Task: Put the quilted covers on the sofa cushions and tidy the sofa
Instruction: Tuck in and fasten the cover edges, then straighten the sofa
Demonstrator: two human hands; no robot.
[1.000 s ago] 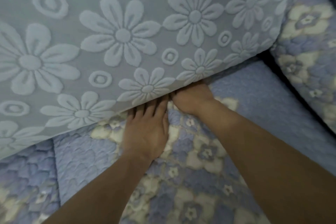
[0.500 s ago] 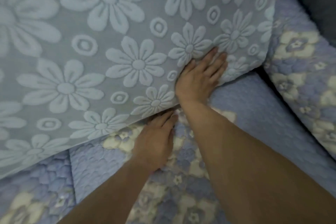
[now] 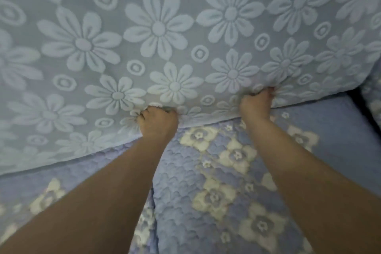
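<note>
Here both the left hand [image 3: 157, 121] and right hand [image 3: 256, 105] clench the lower edge of the pale blue daisy-embossed cushion [image 3: 165, 33], best pulled evenly over the blue floral quilted cover [image 3: 216, 181].

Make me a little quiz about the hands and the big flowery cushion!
1. True or false: both hands grip the lower edge of the flowery cushion.
2. What lies under the arms? A) a wooden floor B) a quilted cover with white flowers C) a striped towel
3. Fill in: the raised pattern on the cushion shows daisies and small ____.

Key:
1. True: left hand and right hand both bunch its fabric.
2. B, the quilted cover.
3. rings.
</note>
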